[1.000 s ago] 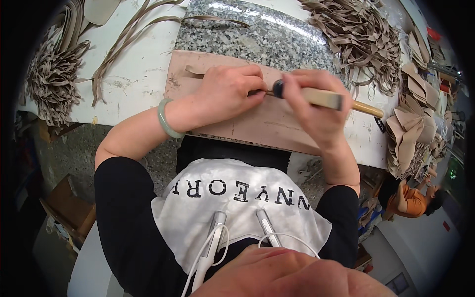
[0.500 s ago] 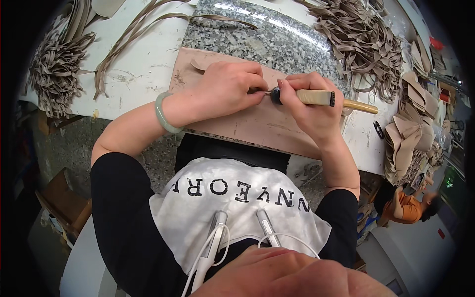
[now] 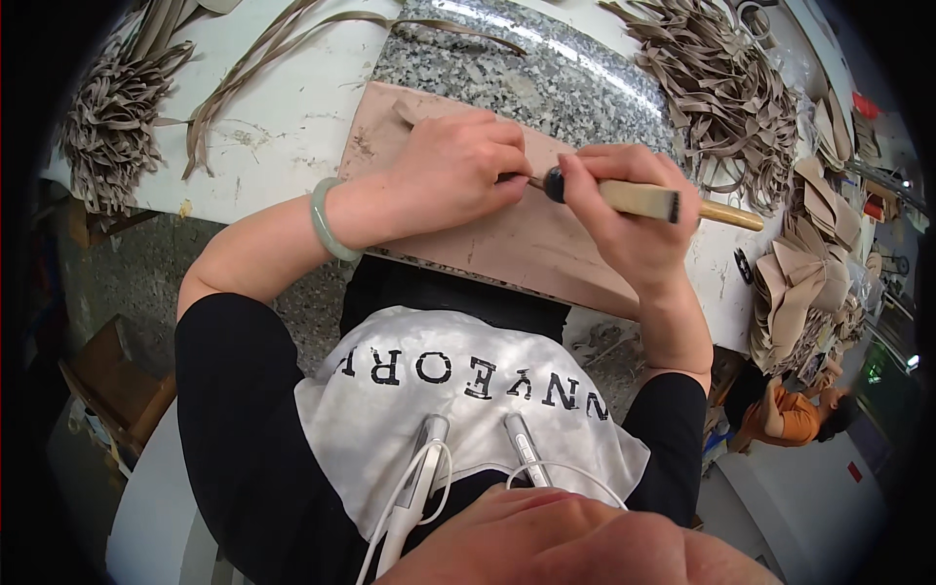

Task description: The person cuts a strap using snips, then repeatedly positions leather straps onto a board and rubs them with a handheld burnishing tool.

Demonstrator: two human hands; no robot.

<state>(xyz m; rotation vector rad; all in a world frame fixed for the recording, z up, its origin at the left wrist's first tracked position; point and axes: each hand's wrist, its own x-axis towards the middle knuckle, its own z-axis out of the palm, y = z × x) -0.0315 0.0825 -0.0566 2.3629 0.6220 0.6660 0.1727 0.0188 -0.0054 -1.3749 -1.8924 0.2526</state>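
Over a pinkish-brown board (image 3: 546,249), my left hand (image 3: 463,161) is closed, thumb and fingers pinched together. A thin brown strip (image 3: 406,114) curls off the board and runs under this hand; what lies at the fingertips is dark and mostly hidden. My right hand (image 3: 639,210) is closed round a tool with a wooden handle (image 3: 731,214), a pale flat block (image 3: 639,199) with a dark end, and a dark rounded knob (image 3: 554,183). From the knob a thin metal shaft reaches to the left fingertips. Whether these parts make one tool or two, I cannot tell.
Behind the board lies a speckled granite slab (image 3: 507,73). Bundles of brown strips lie at the left (image 3: 112,132) and far right (image 3: 726,102), with loose strips (image 3: 234,88) between. Stacked brown pieces (image 3: 804,283) sit at the right. Farther off is a person in orange (image 3: 795,414).
The whole view has shifted slightly. The pale block in my right hand is tilted a little more downward at its dark end. Both hands keep their grip.
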